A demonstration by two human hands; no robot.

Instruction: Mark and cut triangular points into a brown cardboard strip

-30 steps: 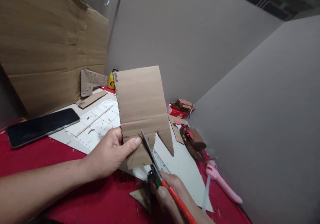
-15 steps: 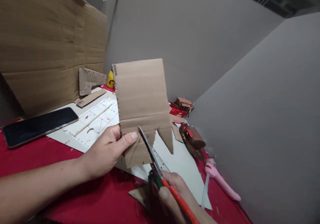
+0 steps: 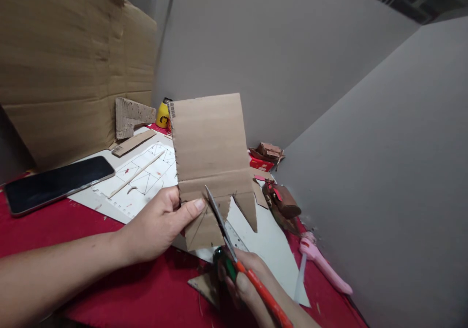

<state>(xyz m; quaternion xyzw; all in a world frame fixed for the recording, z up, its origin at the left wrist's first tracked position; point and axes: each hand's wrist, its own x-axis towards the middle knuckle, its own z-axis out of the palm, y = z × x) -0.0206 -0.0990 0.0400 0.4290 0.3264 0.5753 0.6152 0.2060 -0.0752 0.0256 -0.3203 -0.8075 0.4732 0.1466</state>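
My left hand grips a brown cardboard piece at its lower left, thumb on the front face and fingers behind it. The piece is held upright above the table, with pencil lines on its lower part and a pointed tooth cut at the lower right. My right hand is closed round scissors with orange and green handles. Their blades lie across the lower part of the cardboard, tip near my left thumb. Part of the handles is hidden by my fingers.
On the red cloth lie a phone, a sheet with drawn lines, a thin stick, and a pink glue gun. A yellow bottle and a large cardboard panel stand behind. Brown scraps sit by the wall.
The cardboard has shifted slightly down and to the right, with my left hand following a little. More of the yellow bottle shows. The scissors stay across the lower part.
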